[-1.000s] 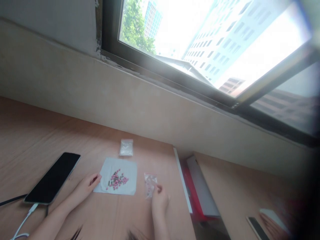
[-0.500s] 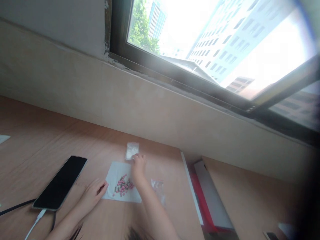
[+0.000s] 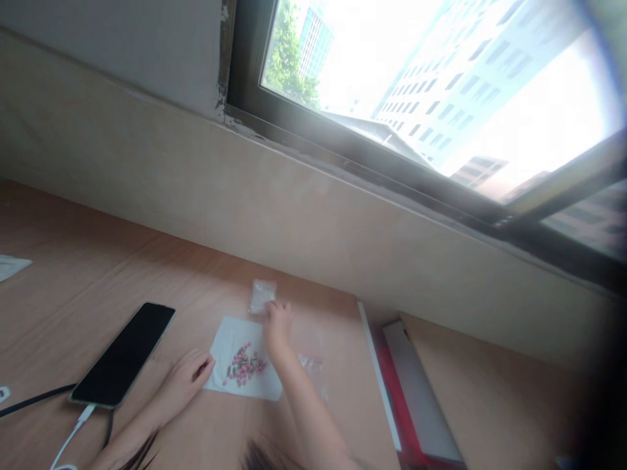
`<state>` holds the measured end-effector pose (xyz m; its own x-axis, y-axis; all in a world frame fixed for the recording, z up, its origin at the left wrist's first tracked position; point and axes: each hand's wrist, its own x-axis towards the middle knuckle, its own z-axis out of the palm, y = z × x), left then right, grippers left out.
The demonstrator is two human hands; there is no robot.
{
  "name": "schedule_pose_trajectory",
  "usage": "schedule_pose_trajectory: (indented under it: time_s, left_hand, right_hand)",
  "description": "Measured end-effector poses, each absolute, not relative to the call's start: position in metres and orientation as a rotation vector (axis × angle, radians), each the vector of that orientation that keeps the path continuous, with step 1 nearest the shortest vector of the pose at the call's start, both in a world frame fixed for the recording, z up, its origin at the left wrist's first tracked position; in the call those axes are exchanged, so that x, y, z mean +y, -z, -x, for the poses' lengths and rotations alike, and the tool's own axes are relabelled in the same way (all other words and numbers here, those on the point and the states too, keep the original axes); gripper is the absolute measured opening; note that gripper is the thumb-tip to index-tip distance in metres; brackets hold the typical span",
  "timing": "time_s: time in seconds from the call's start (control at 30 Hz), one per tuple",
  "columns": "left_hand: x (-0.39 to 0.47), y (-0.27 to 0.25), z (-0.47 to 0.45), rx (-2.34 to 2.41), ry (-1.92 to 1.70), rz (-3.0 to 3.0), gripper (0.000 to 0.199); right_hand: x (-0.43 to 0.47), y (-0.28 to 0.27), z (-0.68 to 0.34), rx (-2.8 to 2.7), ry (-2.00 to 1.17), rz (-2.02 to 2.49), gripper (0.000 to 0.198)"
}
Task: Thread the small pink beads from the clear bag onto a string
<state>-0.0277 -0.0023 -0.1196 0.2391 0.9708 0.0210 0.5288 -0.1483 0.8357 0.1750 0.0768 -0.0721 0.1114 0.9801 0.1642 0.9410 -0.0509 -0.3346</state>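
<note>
My left hand (image 3: 192, 371) lies on the table at the left edge of a white sheet (image 3: 220, 336). Its fingers are curled, with thumb and forefinger close together at the sheet's edge; whether they pinch anything is too small to see. Pink beads (image 3: 243, 369), mixed with several dark greenish tube-like pieces (image 3: 253, 360), are heaped on the sheet. My right hand (image 3: 279, 318) reaches past the sheet's far right corner, its bent fingers closed at the lower right corner of a small clear plastic bag (image 3: 262, 297). The fingertips partly cover that corner.
Another clear bag (image 3: 315, 372) lies right of my right forearm, partly behind it. A black phone (image 3: 125, 356) with a white cable (image 3: 73, 431) lies at left. A wall (image 3: 274, 215) borders the table's back; beyond its right edge is a gap with a red item (image 3: 399, 398).
The whole view has shifted slightly. My right hand stays at the small bag, whose surface now looks less white. My left hand keeps its place by the sheet.
</note>
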Motion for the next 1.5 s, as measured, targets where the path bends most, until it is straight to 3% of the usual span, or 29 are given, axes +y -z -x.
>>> schedule_pose_trajectory:
  time_s: [0.4,0.57,0.73,0.83,0.93,1.0,1.13,1.2,1.37,1.5]
  left_hand:
    - [-0.003,0.126,0.026,1.392,-0.792,-1.798,0.034]
    - [-0.002,0.122,0.028,1.375,-0.79,-1.664,0.036]
    - [0.003,0.089,0.025,1.215,-0.707,-1.368,0.038]
    - [0.004,0.063,0.016,1.034,-0.63,-1.364,0.038]
    - [0.001,0.045,0.007,0.966,-0.572,-1.473,0.031]
    - [-0.001,0.037,0.002,0.981,-0.546,-1.523,0.029]
    - [-0.009,0.014,-0.007,1.091,-0.479,-1.606,0.026]
    - [-0.014,0.001,-0.011,1.091,-0.46,-1.63,0.024]
    - [-0.019,-0.016,-0.016,1.02,-0.456,-1.697,0.023]
    - [-0.022,-0.017,-0.014,0.974,-0.402,-1.762,0.024]
  right_hand:
    - [0.074,0.064,-0.185,-1.862,-0.277,2.022,0.023]
    - [0.062,0.034,-0.186,-1.612,-0.263,1.862,0.025]
    - [0.016,0.018,-0.187,-1.251,-0.76,1.558,0.028]
    - [-0.013,0.043,-0.185,-1.178,-1.047,1.504,0.034]
    - [-0.031,0.071,-0.186,-1.061,-1.144,1.51,0.038]
    - [-0.038,0.08,-0.187,-1.022,-1.086,1.568,0.037]
    - [-0.049,0.065,-0.183,-1.046,-0.55,1.833,0.035]
    - [-0.055,0.047,-0.174,-1.146,-0.504,1.833,0.03]
    - [-0.061,0.021,-0.153,-1.321,-1.082,1.562,0.029]
    - [-0.059,0.027,-0.152,-1.248,-1.272,1.41,0.025]
